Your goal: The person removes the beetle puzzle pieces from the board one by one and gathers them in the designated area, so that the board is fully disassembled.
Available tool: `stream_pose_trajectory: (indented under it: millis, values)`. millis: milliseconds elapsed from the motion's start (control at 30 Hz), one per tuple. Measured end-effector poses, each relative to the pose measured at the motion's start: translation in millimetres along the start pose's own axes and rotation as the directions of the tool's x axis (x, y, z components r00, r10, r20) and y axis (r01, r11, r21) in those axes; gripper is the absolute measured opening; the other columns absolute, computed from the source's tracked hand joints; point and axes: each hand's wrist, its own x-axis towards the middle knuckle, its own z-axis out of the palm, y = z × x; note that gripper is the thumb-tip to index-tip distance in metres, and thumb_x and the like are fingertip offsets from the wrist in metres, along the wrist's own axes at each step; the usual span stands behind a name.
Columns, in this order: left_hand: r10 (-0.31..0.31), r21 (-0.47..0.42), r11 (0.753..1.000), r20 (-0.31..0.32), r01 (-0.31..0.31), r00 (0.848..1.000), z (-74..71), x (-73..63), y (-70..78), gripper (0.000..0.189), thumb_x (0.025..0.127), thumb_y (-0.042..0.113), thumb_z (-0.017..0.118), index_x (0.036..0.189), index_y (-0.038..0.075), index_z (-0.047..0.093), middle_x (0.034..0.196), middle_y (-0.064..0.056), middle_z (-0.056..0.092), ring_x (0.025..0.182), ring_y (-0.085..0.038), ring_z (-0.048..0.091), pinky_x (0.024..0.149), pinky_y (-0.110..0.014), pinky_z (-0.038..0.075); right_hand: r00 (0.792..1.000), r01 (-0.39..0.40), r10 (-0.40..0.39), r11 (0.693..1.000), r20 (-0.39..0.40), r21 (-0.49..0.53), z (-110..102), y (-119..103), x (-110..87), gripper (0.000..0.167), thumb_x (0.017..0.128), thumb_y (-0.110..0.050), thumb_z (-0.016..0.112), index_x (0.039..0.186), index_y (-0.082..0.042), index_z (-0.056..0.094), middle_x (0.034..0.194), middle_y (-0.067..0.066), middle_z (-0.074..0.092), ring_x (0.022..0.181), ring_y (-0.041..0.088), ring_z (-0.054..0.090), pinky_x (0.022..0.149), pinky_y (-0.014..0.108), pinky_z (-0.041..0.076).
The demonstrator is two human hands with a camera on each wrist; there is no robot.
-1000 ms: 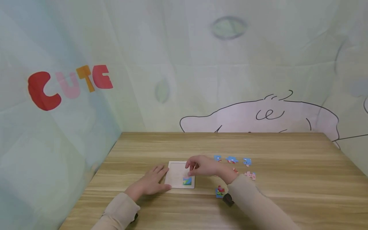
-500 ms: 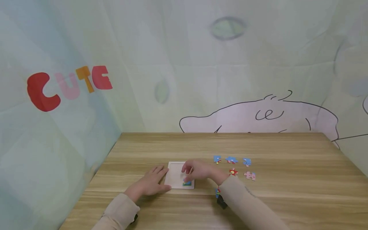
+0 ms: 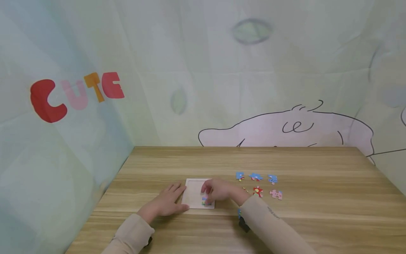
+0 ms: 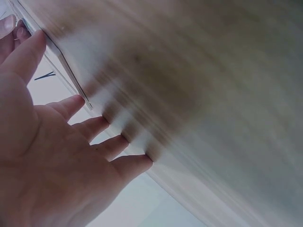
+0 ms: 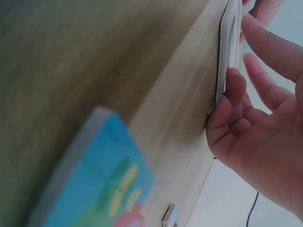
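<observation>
In the head view a white square puzzle tray (image 3: 194, 190) lies mid-table. My left hand (image 3: 166, 201) rests flat at its left edge, fingers spread, thumb on the near left corner; in the left wrist view the left hand's straight fingertips (image 4: 123, 139) reach down to the table. Over the tray's right side is my right hand (image 3: 219, 190), its fingers bent, holding a small pink-and-blue puzzle piece (image 3: 204, 200) at the near right corner. Fingers partly cover this piece. The right wrist view shows the right hand's (image 5: 265, 123) outer fingers curled against the tray's edge (image 5: 222, 61).
Right of the tray several loose jigsaw pieces lie on the table: blue ones (image 3: 255, 176) at the back, a red one (image 3: 258, 191) and a pink one (image 3: 276, 194) before them. Another blue piece (image 5: 109, 175) sits under the right forearm, near the right wrist camera.
My right hand has moved slightly left and down onto the tray's near right corner. The pink-and-blue piece now overlaps the blue-green picture there. The left hand has stayed put.
</observation>
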Motion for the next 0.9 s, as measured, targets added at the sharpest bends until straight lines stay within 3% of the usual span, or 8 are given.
stream_pose_trajectory:
  millis: [900]
  values:
    - [0.004,0.003,1.000,-0.002,-0.004,1.000,1.3,2.5,-1.3,0.079,0.088,0.046,0.065,0.144,-0.002,0.039,0.153,-0.027,0.026,0.141,-0.049,0.019,0.108,-0.069,0.016,1.000,0.009,-0.009,0.999,-0.011,-0.039,4.0,1.1,2.2,0.032,0.071,0.000,0.082,0.096,-0.008,0.064,0.085,0.000,0.054,0.080,0.013,0.048,0.073,0.026,0.041]
